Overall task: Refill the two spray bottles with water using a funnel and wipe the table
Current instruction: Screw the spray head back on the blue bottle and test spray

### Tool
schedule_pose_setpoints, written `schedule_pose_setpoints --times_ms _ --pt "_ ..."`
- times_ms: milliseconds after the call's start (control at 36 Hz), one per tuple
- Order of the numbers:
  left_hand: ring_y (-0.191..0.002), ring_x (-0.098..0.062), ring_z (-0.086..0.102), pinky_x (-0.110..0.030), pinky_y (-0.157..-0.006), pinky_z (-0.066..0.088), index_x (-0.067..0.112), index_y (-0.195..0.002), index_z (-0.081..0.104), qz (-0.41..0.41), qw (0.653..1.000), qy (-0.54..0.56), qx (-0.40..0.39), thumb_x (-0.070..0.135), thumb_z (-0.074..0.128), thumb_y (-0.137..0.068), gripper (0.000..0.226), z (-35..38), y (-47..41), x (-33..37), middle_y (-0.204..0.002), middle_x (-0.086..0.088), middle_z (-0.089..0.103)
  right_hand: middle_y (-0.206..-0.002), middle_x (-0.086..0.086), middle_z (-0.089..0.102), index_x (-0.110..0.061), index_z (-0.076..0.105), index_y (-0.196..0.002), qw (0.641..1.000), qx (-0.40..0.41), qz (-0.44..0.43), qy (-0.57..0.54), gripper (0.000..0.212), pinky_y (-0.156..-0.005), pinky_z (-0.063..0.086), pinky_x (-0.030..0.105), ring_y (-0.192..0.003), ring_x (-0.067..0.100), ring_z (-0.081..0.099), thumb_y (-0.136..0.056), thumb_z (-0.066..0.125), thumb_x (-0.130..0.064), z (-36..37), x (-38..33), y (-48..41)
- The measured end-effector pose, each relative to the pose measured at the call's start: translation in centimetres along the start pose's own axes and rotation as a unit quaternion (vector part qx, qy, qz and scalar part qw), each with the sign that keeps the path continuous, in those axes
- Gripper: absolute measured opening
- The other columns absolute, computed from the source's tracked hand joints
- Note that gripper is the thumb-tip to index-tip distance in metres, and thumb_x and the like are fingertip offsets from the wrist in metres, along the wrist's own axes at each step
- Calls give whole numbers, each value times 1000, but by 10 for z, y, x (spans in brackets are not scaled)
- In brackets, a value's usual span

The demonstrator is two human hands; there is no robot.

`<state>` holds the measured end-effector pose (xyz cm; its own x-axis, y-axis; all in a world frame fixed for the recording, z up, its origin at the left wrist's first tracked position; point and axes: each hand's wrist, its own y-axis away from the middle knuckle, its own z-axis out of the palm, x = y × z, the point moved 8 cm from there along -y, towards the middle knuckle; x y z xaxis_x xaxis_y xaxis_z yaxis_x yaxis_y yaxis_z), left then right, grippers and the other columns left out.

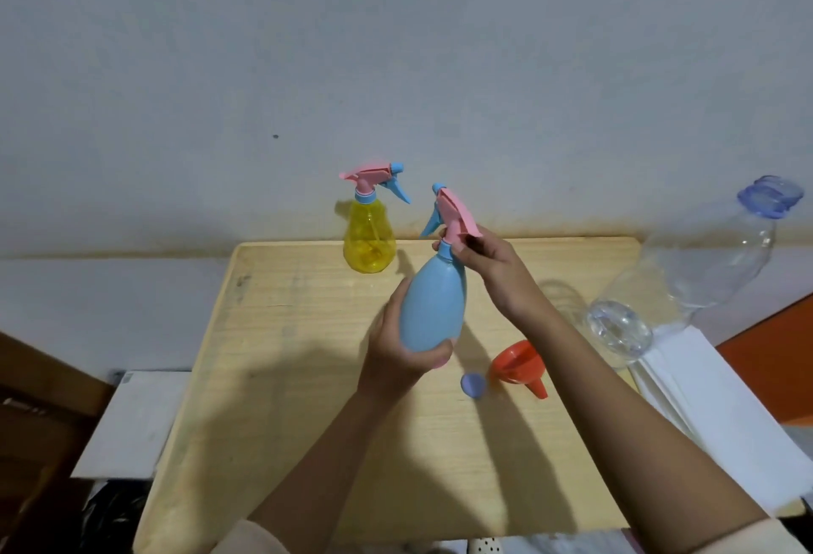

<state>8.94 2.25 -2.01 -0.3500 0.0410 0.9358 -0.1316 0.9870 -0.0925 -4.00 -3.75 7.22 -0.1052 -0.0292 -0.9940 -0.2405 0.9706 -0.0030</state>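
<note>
Removal of the spray head (453, 210) from the blue spray bottle (433, 311) appears to be the step in hand, though tightening it cannot be ruled out. The left hand (396, 355) wraps its fingers and thumb round the lower body of the bottle and holds it above the middle of the table (308, 377), tilted slightly. The right hand (492, 267) has its fingers curled round the collar, just below the pink trigger housing. If the head is coming off, the next move calls for setting the bottle upright and seating the funnel (517, 362) in its neck. The bottle is opaque pale blue and pear-shaped, so its fill level cannot be read. The orange funnel lies on its side near the right forearm, with a small blue cap (473, 385) just beside it. The yellow spray bottle (368, 241) stands at the far edge, head fitted. A clear water bottle (686, 276) sits at the right.
</note>
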Motion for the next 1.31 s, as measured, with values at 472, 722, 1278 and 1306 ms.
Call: schedule_pose_setpoints --times_ms 472,722,1278,1306 --pt "-112 -10 54 -31 -83 57 45 -138 33 9 993 104 -50 51 76 -57 92 -4 8 65 -130 13 50 -109 9 66 -11 59 -109 988 130 -12 -81 21 -81 45 25 -88 9 57 -95 53 -25 -7 -45 26" --pt "-106 -4 57 -16 -72 51 50 -128 40 24 988 128 -81 50 75 -55 81 -13 15 81 -124 12 55 -101 4 68 -11 60 -107 984 -8 -25 -177 20 -90 48 32 -94 18 59 -96 45 -18 -7 -62 35" --pt "-111 -8 57 -25 -80 55 52 -125 41 47 985 157 -50 47 76 -58 76 -18 11 99 -125 14 55 -95 1 66 -9 58 -112 959 120 -21 -255 38 -73 53 30 -81 13 62 -81 67 -30 -9 -56 41" --pt "-112 -10 58 -27 -80 56 50 -126 42 46 984 164 -48 46 76 -58 77 -18 10 99 -126 12 55 -99 3 66 -8 59 -114 960 104 -22 -258 33 -73 53 29 -82 14 63 -88 61 -28 -7 -57 41"
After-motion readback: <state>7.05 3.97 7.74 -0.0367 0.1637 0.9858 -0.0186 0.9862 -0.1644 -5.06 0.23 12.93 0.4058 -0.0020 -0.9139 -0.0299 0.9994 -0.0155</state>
